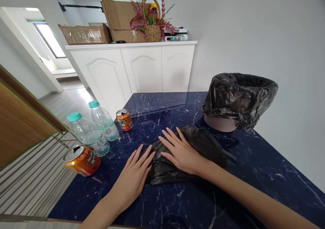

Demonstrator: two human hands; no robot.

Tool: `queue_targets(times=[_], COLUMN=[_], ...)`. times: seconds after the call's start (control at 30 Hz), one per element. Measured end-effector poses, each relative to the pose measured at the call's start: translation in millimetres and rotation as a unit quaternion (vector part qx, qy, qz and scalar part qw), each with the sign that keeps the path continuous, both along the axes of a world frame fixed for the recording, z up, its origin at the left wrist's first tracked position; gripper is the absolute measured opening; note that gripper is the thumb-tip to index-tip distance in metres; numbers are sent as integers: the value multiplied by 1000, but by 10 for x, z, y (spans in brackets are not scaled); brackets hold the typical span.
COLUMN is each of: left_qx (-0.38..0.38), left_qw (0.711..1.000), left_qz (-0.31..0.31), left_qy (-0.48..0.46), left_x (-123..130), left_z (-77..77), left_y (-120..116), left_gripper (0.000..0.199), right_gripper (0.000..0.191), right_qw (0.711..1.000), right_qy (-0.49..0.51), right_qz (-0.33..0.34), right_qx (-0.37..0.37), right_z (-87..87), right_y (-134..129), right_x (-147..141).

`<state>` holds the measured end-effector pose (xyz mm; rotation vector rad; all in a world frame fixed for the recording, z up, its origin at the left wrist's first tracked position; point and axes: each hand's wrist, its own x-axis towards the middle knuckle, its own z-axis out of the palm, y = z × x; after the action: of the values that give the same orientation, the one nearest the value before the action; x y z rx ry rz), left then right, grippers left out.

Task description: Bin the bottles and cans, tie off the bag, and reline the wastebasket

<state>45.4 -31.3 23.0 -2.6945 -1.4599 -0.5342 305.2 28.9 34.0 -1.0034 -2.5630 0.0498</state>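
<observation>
A black plastic bag [167, 169] lies flattened on the dark blue marbled table [266, 175]. My left hand [134, 175] rests with spread fingers on the bag's left edge, holding nothing. Flat on top of the bag, near its middle, is my right hand [181, 151], fingers apart and nothing held. Behind and to the right stands a bin [220, 123] lined with another black bag [231, 98], whose top is folded over the rim.
Along the table's left side stand two clear bottles with teal caps [87, 134] [104, 122] and two orange cans [82, 160] [124, 120]. A metal rack [30, 185] is at the left. Behind is a white cabinet [142, 66] with cardboard boxes [85, 34] and a flower basket [152, 33].
</observation>
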Motion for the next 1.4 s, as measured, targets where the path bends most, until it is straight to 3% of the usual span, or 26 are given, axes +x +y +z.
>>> queue_targets(times=[0.17, 0.37, 0.47, 0.57, 0.7, 0.73, 0.8, 0.87, 0.93, 0.97, 1.03, 1.1, 1.17, 1.23, 1.3, 1.33, 1.4], left_qx=[-28, -29, -27, 2, 42, 42, 32, 14, -15, -35, -73, -97, -112, -129, -139, -136, -118], left_qw=[998, 999, 999, 996, 982, 980, 978, 976, 972, 968, 952, 930, 908, 894, 898, 906, 923], left_qz=[-2, 3, 23, 91, 167, 175, 179, 173, 170, 172, 186, 203, 210, 203, 172, 147, 88], left_qy=[48, 44, 34, -14, -76, -87, -107, -128, -161, -181, -230, -289, -346, -378, -379, -373, -356], left_x=[-219, -297, -300, -323, -381, -389, -390, -368, -331, -309, -263, -215, -165, -109, -47, -13, 64], left_z=[-71, -57, -77, -132, -187, -186, -162, -116, -54, -18, 67, 167, 274, 372, 447, 477, 526], left_y=[-56, -102, -136, -205, -334, -366, -420, -459, -484, -493, -511, -543, -600, -686, -784, -826, -869], left_gripper=[68, 68, 70, 70, 49, 44, 35, 27, 24, 23, 25, 29, 38, 49, 62, 70, 85], right_gripper=[69, 71, 70, 71, 74, 72, 65, 64, 66, 67, 67, 68, 88, 121, 133, 127, 97], right_qw=[992, 986, 984, 981, 968, 943, 846, 754, 707, 701, 720, 770, 823, 854, 857, 847, 812], right_qy=[13, 35, 48, 71, 152, 237, 412, 496, 520, 519, 490, 423, 342, 284, 277, 295, 357], right_qz=[23, -7, -8, -11, -24, -23, 13, 51, 54, 46, 23, 26, 66, 108, 124, 127, 120], right_qx=[-120, -162, -172, -182, -198, -232, -338, -428, -477, -488, -490, -478, -450, -422, -418, -423, -446], right_z=[-266, -479, -488, -402, -181, -141, -117, -164, -228, -245, -224, -132, -9, 98, 173, 200, 242], right_y=[649, 1031, 1090, 1056, 730, 601, 335, 126, 8, -23, -76, -173, -340, -546, -735, -808, -895], right_x=[153, 438, 515, 523, 347, 260, 55, -144, -273, -299, -282, -208, -144, -139, -196, -237, -308])
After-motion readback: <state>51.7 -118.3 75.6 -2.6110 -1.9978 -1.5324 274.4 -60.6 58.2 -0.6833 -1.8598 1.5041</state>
